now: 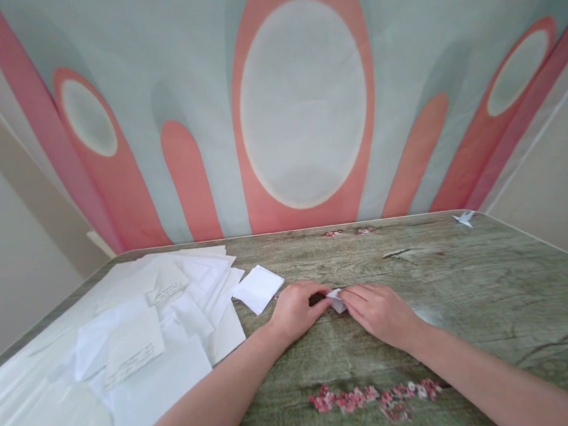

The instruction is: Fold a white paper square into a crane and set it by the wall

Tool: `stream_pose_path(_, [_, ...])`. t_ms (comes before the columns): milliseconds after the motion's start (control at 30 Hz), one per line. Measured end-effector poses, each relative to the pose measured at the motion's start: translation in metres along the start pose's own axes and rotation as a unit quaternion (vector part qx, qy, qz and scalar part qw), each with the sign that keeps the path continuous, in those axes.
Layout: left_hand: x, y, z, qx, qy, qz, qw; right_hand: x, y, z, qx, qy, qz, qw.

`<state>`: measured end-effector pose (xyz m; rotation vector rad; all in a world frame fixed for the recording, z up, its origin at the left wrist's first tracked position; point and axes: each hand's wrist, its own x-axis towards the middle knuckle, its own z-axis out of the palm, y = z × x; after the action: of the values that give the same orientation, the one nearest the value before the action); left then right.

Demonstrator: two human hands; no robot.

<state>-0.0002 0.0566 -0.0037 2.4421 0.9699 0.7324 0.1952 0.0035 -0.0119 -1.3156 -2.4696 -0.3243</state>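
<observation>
White folded paper (337, 301) is pinched by both hands (294, 311) over the wood-grain table (491, 280).

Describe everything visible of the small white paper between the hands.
The small white paper looks folded, with angled edges. It is low over the wood-patterned table, pinched between the left hand's thumb and fingers; the right hand's fingertips touch its other side. Fingers hide part, so its full shape is unclear.

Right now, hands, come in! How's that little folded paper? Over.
Left hand: pinching the folded paper. Right hand: touching its other side. In the way: nothing seen; white square lies beside left hand.
</observation>
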Motion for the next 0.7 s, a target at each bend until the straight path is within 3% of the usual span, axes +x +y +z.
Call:
stream_pose_path(333, [0.0,0.001,0.004,-0.03,0.013,-0.03,0.999,0.0,-0.002,0.005,0.017,0.035,0.023,0.999])
stream_pose_path(700, [0.001,0.0,0.004,-0.043,0.019,-0.04,0.998,0.005,0.002,0.012,0.161,0.072,0.099,0.979])
